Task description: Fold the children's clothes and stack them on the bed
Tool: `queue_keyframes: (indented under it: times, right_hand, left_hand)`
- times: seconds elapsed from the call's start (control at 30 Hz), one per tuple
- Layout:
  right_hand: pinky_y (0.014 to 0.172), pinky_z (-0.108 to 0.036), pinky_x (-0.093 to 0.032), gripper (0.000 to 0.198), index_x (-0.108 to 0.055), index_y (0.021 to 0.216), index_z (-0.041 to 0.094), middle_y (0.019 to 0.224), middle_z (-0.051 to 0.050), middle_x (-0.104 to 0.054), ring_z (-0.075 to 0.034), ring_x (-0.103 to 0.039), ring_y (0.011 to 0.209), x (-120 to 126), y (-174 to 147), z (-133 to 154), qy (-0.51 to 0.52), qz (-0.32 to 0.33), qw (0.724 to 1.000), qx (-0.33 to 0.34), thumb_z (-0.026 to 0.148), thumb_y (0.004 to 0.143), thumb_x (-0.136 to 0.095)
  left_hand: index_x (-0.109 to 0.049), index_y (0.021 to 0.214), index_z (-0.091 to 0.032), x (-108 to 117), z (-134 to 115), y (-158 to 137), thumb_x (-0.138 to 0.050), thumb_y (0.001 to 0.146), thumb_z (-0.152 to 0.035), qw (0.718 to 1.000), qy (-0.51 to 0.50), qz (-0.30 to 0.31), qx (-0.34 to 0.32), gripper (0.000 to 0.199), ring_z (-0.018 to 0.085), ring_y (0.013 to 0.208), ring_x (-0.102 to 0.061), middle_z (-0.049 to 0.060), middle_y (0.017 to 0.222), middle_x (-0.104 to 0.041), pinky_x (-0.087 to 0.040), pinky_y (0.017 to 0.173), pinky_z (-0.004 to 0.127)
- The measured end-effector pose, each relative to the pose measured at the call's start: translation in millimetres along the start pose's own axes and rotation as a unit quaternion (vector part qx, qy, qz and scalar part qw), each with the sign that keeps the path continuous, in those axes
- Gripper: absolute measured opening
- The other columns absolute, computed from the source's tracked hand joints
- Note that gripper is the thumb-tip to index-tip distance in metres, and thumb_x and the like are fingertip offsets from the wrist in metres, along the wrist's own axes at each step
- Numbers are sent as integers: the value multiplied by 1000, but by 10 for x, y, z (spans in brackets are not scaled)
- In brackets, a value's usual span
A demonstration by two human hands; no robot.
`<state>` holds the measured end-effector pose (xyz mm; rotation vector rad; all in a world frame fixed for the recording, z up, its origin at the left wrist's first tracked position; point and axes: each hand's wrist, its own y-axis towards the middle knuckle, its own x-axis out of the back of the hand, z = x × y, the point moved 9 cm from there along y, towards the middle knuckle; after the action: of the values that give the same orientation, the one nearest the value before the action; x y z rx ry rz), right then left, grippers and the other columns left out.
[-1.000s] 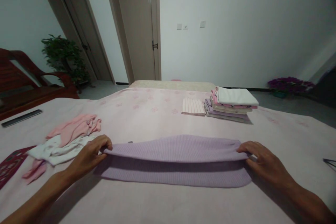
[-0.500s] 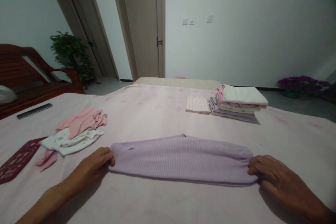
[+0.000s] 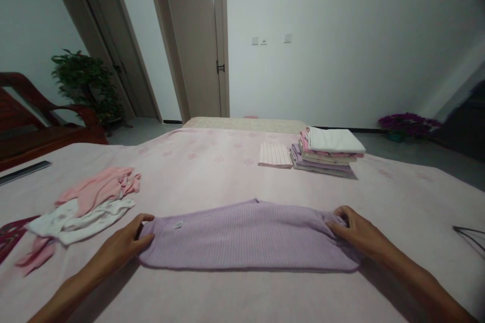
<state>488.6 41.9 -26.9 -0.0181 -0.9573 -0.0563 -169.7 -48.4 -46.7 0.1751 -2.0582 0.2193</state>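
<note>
A pair of lilac ribbed pants [image 3: 242,237] lies lengthwise across the bed in front of me, doubled over into a long strip. A small white tag shows near its left end. My left hand [image 3: 131,242] grips that end between thumb and fingers. At the opposite end, my right hand [image 3: 354,229] pinches the upper corner by the gathered cuff, fingers closed on the fabric.
A stack of folded clothes [image 3: 328,154] stands at the back right, with a striped folded cloth [image 3: 275,155] beside it. Crumpled pink clothing [image 3: 100,186] and white clothing [image 3: 79,222] lie at left. A black wire-like object [image 3: 468,232] is at the right edge.
My right hand has moved from the lower part of the cuff end to its upper corner. The left hand has shifted its hold slightly upward. The view has turned a little to the right.
</note>
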Motion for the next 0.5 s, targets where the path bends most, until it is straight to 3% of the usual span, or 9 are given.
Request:
queue_keyframes:
  times: [0.13, 0.3, 0.4, 0.5]
  right_hand:
    - [65, -31, -53, 40, -63, 90, 21, 77, -3, -71, -23, -67, 72, 65, -12, 105, 131, -28, 991, -18, 52, 65, -69]
    - [70, -35, -57, 52, -63, 108, 20, 98, -11, -75, -27, -71, 83, 457, 218, 3, 307, -105, 944, -65, 47, 65, -77]
    - [70, -38, -58, 53, -65, 109, 21, 103, -12, -75, -28, -72, 85, 555, 382, -175, 342, -118, 928, -90, 45, 65, -80]
    - [68, -38, -57, 47, -69, 100, 18, 96, -16, -76, -30, -72, 81, 456, 467, -406, 307, -106, 939, -115, 43, 63, -81]
  left_hand:
    - [-58, 115, -26, 140, -229, 113, -56, 80, -55, 995, -71, -52, -39, 45, 23, 81, -69, 2, 90, -71, -50, 68, 29]
    - [-56, 116, -21, 357, -710, 466, -57, 80, -57, 976, -178, -101, -78, 50, 19, 72, -63, 1, 86, -64, -49, 62, 28]
    - [-55, 116, -20, 246, -880, 746, -57, 79, -56, 970, -207, -91, -84, 52, 17, 68, -61, -1, 83, -61, -48, 59, 27]
    - [-59, 113, -19, -46, -916, 975, -56, 80, -48, 988, -135, -40, -66, 44, 19, 73, -63, 1, 83, -65, -48, 66, 30]
